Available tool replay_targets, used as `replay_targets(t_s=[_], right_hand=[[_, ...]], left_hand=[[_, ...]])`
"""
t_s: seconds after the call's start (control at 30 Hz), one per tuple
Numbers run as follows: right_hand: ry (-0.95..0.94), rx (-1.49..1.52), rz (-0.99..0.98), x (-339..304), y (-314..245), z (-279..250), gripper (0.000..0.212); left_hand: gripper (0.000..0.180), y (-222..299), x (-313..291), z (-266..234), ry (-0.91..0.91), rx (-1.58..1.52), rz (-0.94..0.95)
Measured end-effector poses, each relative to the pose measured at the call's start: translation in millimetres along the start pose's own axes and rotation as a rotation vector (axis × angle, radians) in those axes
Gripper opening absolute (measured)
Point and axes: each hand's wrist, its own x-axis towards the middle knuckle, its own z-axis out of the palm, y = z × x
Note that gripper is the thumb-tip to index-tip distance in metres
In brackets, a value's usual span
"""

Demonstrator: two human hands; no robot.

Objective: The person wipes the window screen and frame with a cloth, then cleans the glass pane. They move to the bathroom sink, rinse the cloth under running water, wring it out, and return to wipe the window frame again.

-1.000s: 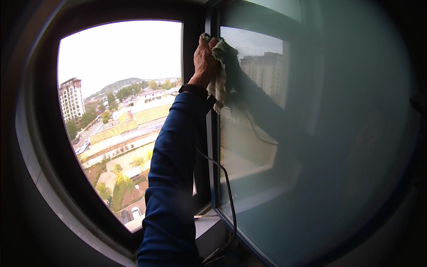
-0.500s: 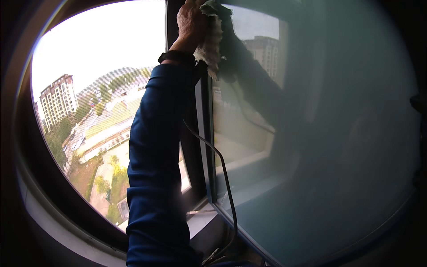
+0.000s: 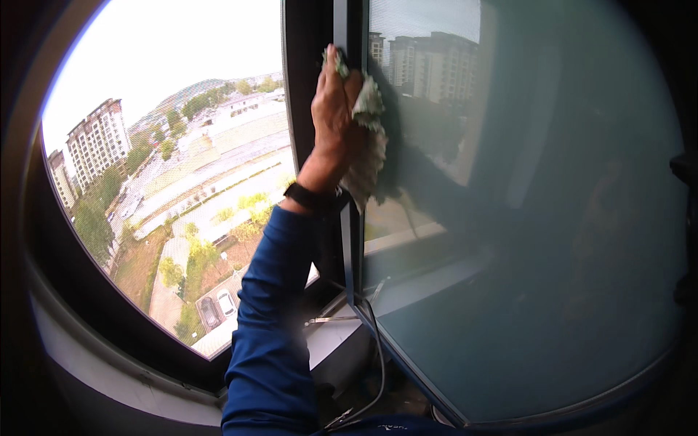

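My left hand (image 3: 333, 120) is raised, its fingers pointing up and pressed round a pale, greenish-white rag (image 3: 368, 163) with ragged edges. The rag lies against the upright edge of an open window sash (image 3: 352, 247), and its loose end hangs down beside the wrist. Part of the rag shows between the fingertips. A black band (image 3: 311, 198) circles the wrist below a blue sleeve (image 3: 273, 320). My right hand is out of view.
The sash's tinted glass pane (image 3: 567, 291) fills the right side, with reflections in it. On the left is a screened window opening (image 3: 196, 167) onto buildings far below. A dark cable (image 3: 382, 363) hangs near the sash's lower corner, above the pale sill (image 3: 334, 341).
My left hand has come down along the sash edge with the rag still in it. The view has shifted too, and more of the frame above the hand shows.
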Motion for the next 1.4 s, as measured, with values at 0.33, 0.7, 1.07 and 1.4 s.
replay_targets(t_s=[0.33,0.7,1.07,1.4], right_hand=[[-0.001,-0.006,-0.018,1,7,-1,0.059],[-0.006,-0.011,-0.054,6,10,-20,0.055],[-0.005,0.010,-0.136,61,-24,-66,0.052],[0.144,-0.178,-0.250,77,-49,-46,0.047]], left_hand=[[0.057,46,-125,-25,0.018,-0.193,-0.342],[0.058,95,-252,-50,-0.104,-0.177,-0.691],[0.057,117,-284,-51,-0.222,-0.143,-0.961],[0.052,194,-331,-67,-0.342,-0.009,-1.420]])
